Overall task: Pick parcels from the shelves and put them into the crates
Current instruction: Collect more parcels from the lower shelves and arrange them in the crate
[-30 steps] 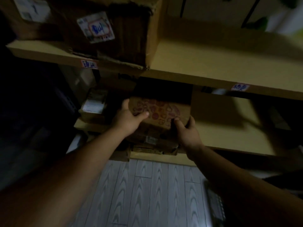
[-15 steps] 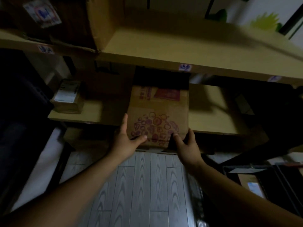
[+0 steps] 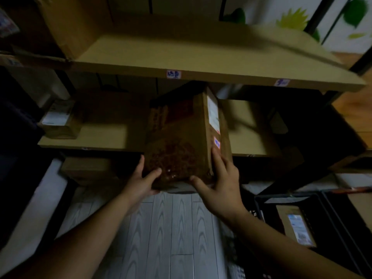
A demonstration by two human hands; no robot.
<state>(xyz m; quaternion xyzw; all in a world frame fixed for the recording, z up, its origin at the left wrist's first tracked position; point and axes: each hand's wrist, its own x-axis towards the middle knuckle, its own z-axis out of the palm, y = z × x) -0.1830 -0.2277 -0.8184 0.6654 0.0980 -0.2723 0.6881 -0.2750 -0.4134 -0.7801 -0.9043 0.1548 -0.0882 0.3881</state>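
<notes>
The top shelf (image 3: 181, 53) is a long, wide board, and the middle shelf (image 3: 247, 133) sits under it. Below them is a pale floor (image 3: 171, 228) with wood lines. A big brown box (image 3: 66, 23) stands on the top shelf at the far left. A black crate (image 3: 287, 198) sits on the floor at the right, and there is a flat packet (image 3: 296, 224) with a white label inside it.

The parcel (image 3: 181, 141) is a brown box with red marks on its front. It is up in the air, in front of the middle shelf and above the floor. It is tilted, and it is to the left of the crate, not in it. Both hands hold it at the bottom.

The left hand (image 3: 141, 182) grips the bottom left corner, with the thumb on the front and the fingers hidden behind. The right hand (image 3: 223, 184) holds the bottom right corner. Its fingers are spread on the side of the parcel and its thumb lies across the front.

A small box (image 3: 60, 121) sits on the middle shelf at the left. A long white label (image 3: 213, 113) is stuck on the parcel's side. A little sticker (image 3: 173, 74) is on the top shelf's edge. The writing on it is too blurry to read.
</notes>
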